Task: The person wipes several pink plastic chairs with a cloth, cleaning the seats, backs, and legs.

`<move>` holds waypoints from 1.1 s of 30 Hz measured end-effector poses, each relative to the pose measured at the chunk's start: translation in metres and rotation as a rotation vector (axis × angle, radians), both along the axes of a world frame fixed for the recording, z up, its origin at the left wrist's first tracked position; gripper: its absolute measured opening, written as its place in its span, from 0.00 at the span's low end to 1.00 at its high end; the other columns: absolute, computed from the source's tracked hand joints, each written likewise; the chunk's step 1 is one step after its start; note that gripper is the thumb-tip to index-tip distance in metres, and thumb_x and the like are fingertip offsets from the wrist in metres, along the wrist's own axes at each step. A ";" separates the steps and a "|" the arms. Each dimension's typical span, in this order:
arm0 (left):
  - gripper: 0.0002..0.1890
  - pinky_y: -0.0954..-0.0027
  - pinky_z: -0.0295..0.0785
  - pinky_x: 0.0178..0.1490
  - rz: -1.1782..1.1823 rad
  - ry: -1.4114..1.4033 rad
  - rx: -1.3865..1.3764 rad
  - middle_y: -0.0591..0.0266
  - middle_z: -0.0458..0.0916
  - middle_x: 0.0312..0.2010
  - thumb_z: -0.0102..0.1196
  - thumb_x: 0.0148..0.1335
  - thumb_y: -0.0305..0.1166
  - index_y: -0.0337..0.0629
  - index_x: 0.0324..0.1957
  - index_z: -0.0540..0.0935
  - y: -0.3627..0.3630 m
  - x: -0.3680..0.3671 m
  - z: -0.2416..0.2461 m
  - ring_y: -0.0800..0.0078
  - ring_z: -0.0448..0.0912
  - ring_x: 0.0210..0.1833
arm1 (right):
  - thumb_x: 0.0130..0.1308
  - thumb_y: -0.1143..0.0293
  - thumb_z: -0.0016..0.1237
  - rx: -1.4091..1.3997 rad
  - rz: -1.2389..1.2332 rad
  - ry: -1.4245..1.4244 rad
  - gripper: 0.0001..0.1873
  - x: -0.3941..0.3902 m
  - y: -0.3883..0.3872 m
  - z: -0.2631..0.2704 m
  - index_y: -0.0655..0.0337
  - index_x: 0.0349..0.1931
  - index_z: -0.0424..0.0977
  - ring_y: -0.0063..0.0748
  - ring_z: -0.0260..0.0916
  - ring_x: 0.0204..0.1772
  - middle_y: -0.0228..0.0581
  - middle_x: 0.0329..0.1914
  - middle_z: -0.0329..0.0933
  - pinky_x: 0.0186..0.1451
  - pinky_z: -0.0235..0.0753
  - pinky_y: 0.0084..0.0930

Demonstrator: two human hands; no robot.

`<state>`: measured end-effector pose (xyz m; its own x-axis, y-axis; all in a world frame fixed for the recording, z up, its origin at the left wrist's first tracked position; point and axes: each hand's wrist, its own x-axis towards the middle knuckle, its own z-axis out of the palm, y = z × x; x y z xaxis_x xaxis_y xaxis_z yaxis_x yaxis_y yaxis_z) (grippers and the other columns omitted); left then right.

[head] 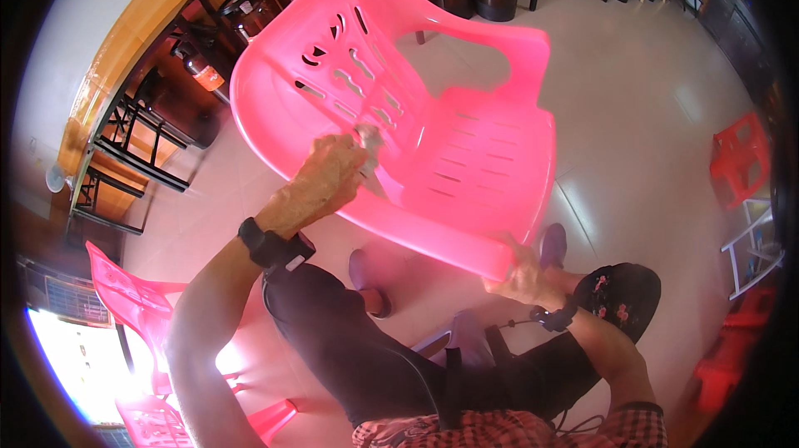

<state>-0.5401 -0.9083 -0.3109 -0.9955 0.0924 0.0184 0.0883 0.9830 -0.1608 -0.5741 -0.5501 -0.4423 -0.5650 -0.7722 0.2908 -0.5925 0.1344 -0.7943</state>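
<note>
A pink plastic armchair [493, 167] stands before me, its slotted backrest to the upper left and its seat to the right. My left hand [331, 176] is closed on a small greyish cloth [369, 142], close to the inner side of the near armrest and the lower backrest. My right hand [527, 273] grips the front end of the near armrest. A dark band with a small device sits on each wrist.
Dark glass jars [249, 11] line the wall, some on black metal stands [143, 161]. More pink chairs [137, 298] stand at the lower left. Red plastic stools [740, 161] and a white metal frame [749, 248] are at the right. My feet are beneath the chair's near side.
</note>
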 end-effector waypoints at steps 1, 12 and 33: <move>0.13 0.48 0.73 0.51 0.002 0.001 0.237 0.42 0.76 0.38 0.58 0.56 0.30 0.37 0.43 0.82 0.004 0.004 0.009 0.46 0.76 0.45 | 0.53 0.73 0.61 -0.003 -0.009 -0.003 0.32 -0.001 0.003 0.001 0.60 0.60 0.67 0.37 0.82 0.46 0.43 0.46 0.79 0.49 0.81 0.31; 0.19 0.62 0.74 0.52 0.143 0.725 0.490 0.52 0.83 0.45 0.49 0.72 0.41 0.35 0.54 0.78 -0.158 0.026 0.070 0.63 0.79 0.45 | 0.52 0.72 0.60 -0.013 0.024 0.206 0.31 0.003 -0.001 -0.026 0.62 0.59 0.67 0.44 0.82 0.47 0.48 0.47 0.79 0.51 0.80 0.34; 0.22 0.66 0.63 0.65 0.651 0.585 1.697 0.47 0.68 0.60 0.44 0.74 0.33 0.27 0.64 0.67 0.222 0.094 -0.133 0.63 0.68 0.57 | 0.49 0.74 0.64 0.024 -0.055 -0.445 0.38 -0.002 -0.013 -0.017 0.60 0.63 0.63 0.38 0.76 0.56 0.46 0.53 0.76 0.60 0.75 0.32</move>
